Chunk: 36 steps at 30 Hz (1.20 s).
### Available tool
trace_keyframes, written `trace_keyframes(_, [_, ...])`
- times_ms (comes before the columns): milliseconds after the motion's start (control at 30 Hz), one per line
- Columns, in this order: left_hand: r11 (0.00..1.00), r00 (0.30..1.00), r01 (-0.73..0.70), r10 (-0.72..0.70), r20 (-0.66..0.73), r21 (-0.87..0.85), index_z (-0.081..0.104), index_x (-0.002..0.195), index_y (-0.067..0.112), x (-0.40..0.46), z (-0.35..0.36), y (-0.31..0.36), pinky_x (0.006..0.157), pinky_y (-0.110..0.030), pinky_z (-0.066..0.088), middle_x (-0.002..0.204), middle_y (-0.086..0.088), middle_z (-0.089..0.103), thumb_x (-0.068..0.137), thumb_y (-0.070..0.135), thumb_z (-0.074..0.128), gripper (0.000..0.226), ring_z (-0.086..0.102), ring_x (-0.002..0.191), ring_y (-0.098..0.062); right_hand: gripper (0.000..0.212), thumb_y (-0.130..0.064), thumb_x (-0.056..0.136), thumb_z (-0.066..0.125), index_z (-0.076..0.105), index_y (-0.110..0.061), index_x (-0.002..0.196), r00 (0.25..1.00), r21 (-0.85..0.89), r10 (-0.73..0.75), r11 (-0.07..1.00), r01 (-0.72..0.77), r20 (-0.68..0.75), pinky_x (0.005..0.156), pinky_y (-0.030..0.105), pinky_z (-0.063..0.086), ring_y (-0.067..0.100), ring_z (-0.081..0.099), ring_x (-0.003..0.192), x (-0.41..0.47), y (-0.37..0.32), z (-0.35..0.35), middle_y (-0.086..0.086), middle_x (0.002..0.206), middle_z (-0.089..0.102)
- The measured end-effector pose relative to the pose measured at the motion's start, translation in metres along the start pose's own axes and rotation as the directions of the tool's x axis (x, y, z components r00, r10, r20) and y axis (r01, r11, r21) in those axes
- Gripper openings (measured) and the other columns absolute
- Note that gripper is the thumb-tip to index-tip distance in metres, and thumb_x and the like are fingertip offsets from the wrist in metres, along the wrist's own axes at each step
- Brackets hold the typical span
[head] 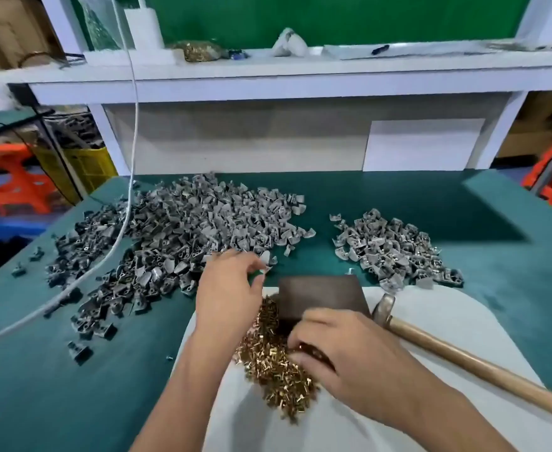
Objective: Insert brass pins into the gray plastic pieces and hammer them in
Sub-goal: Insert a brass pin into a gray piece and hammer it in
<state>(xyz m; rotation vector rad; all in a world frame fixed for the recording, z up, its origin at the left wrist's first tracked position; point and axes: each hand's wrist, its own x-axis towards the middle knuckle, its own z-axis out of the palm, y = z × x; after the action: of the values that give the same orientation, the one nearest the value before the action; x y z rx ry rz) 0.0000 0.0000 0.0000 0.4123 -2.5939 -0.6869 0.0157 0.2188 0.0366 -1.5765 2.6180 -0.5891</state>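
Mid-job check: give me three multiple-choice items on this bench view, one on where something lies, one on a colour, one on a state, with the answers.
1. Where does the wooden-handled hammer lie?
A. on the upper shelf
B. on the white sheet, right of the dark square block
C. in the left hand

2. What colour is the table mat?
A. teal green
B. red
C. yellow

3. What is the right hand doing?
A. swinging the hammer
B. resting flat on the mat
C. picking in the heap of brass pins

Answers: 1 B, the hammer's head lies beside the block and nobody holds the handle. 2 A, the mat shows teal around the large pile of gray plastic pieces. 3 C, its curled fingers are in the pins, while the left hand reaches to the gray pile's edge.
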Motion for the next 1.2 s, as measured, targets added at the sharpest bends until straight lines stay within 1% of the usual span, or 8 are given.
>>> trace_keyframes(167, [0.979, 0.986, -0.148, 0.135, 0.099, 0.139, 0.078, 0.109, 0.032, 0.014, 0.018, -0.014, 0.095, -0.034, 0.038, 0.116, 0.010, 0.064, 0.091, 0.027, 0.072, 0.020, 0.040, 0.112, -0.021, 0.041, -0.057, 0.101, 0.041, 0.051, -0.025, 0.125, 0.972, -0.268, -0.050, 0.957, 0.112, 0.228, 0.071, 0.044, 0.048, 0.026, 0.062, 0.092, 0.035, -0.004, 0.026, -0.003, 0.120, 0.042])
trace_keyframes(433, [0.976, 0.977, -0.203, 0.196, 0.088, 0.073, 0.072, 0.082, 0.027, 0.019, 0.020, -0.018, 0.094, -0.036, 0.041, 0.091, 0.013, 0.065, 0.089, 0.029, 0.075, 0.008, 0.051, 0.097, -0.017, 0.026, -0.043, 0.102, 0.042, 0.061, -0.025, 0.107, 0.995, -0.220, -0.070, 0.972, 0.084, 0.069, 0.060, 0.039, 0.051, 0.017, 0.061, 0.079, 0.028, -0.007, 0.035, -0.006, 0.108, 0.051])
trace_keyframes(633, [0.955, 0.994, -0.087, 0.063, -0.091, -0.284, 0.069, 0.073, 0.027, 0.025, -0.020, -0.035, 0.055, -0.017, 0.038, 0.064, 0.016, 0.064, 0.096, 0.036, 0.068, 0.024, 0.056, 0.060, -0.005, 0.014, -0.035, 0.097, 0.057, 0.064, -0.023, 0.099, 0.981, -0.173, -0.191, 0.968, 0.182, -0.034, 0.069, 0.037, 0.054, 0.019, 0.055, 0.091, 0.063, -0.047, 0.052, -0.005, 0.098, 0.057])
trace_keyframes(700, [0.963, 0.994, -0.077, 0.055, -0.093, -0.258, 0.069, 0.076, 0.021, 0.026, -0.041, -0.045, 0.053, -0.023, 0.041, 0.064, 0.009, 0.065, 0.099, 0.038, 0.065, 0.029, 0.055, 0.057, -0.011, 0.017, -0.033, 0.097, 0.060, 0.066, -0.022, 0.109, 0.984, -0.125, -0.179, 0.976, 0.177, -0.005, 0.080, 0.040, 0.054, 0.023, 0.055, 0.104, 0.090, -0.061, 0.062, -0.001, 0.104, 0.059])
trace_keyframes(800, [0.984, 0.990, -0.013, -0.012, -0.139, -0.176, 0.073, 0.086, 0.007, 0.029, -0.067, -0.065, 0.060, -0.037, 0.052, 0.074, -0.008, 0.071, 0.100, 0.041, 0.063, 0.037, 0.066, 0.067, -0.023, 0.017, -0.032, 0.097, 0.064, 0.066, -0.020, 0.109, 0.992, -0.112, -0.120, 0.986, 0.123, 0.037, 0.073, 0.035, 0.044, 0.029, 0.060, 0.101, 0.122, -0.076, 0.075, 0.003, 0.103, 0.059])
trace_keyframes(900, [0.975, 0.970, 0.025, -0.077, -0.233, -0.219, 0.073, 0.083, -0.002, 0.024, -0.080, -0.077, 0.043, -0.017, 0.036, 0.061, -0.003, 0.061, 0.101, 0.027, 0.063, 0.035, 0.054, 0.050, -0.001, 0.008, -0.024, 0.098, 0.064, 0.066, -0.016, 0.101, 0.991, -0.108, -0.067, 0.991, 0.080, 0.113, 0.070, 0.032, 0.037, 0.035, 0.064, 0.092, 0.138, -0.080, 0.082, 0.007, 0.100, 0.060])
trace_keyframes(1100, [0.992, 0.980, 0.041, -0.063, -0.188, -0.123, 0.073, 0.084, 0.007, 0.012, -0.072, -0.093, 0.059, -0.032, 0.042, 0.071, -0.006, 0.067, 0.097, 0.027, 0.067, 0.025, 0.057, 0.064, -0.020, 0.010, -0.007, 0.096, 0.059, 0.063, -0.014, 0.102, 0.989, -0.215, -0.094, 0.970, 0.117, 0.114, 0.070, 0.035, 0.038, 0.034, 0.063, 0.097, 0.140, -0.089, 0.081, 0.009, 0.105, 0.061])
trace_keyframes(1200, [0.987, 0.983, -0.046, 0.017, -0.182, -0.152, 0.075, 0.087, 0.014, 0.008, -0.062, -0.088, 0.066, -0.024, 0.051, 0.075, 0.009, 0.069, 0.092, 0.021, 0.074, 0.009, 0.063, 0.069, -0.005, 0.013, -0.005, 0.095, 0.058, 0.055, -0.016, 0.101, 0.995, -0.160, -0.101, 0.982, 0.102, 0.019, 0.071, 0.040, 0.046, 0.032, 0.062, 0.094, 0.125, -0.075, 0.071, 0.007, 0.101, 0.061])
